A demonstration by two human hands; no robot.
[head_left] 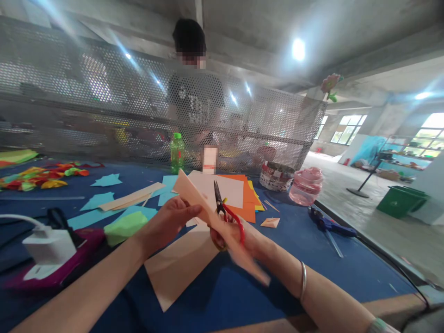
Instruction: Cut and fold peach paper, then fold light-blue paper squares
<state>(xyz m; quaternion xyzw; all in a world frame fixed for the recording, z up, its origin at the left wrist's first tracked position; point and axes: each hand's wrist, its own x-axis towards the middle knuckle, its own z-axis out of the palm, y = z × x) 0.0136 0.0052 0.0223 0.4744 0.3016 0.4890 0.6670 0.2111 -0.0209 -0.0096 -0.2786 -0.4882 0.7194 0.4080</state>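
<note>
Between thumb and fingers, my left hand (176, 219) pinches a folded strip of peach paper (208, 213), which slants down to the right and is blurred at its lower end. My right hand (243, 236) is closed around the red handles of a pair of scissors (218, 196), partly hidden behind the strip. The dark blades point up and away, just right of the strip. Whether the blades touch the paper I cannot tell. Below both hands a larger sheet of peach paper (183, 263) lies on the blue table.
Orange sheets (248, 212), blue paper scraps (104, 202) and a green bottle (177, 155) are around. A white charger (48, 247) sits left; a pink jug (305, 187) and a blue glue gun (329, 226) right. A person (196, 97) stands behind the perforated metal screen (132, 115).
</note>
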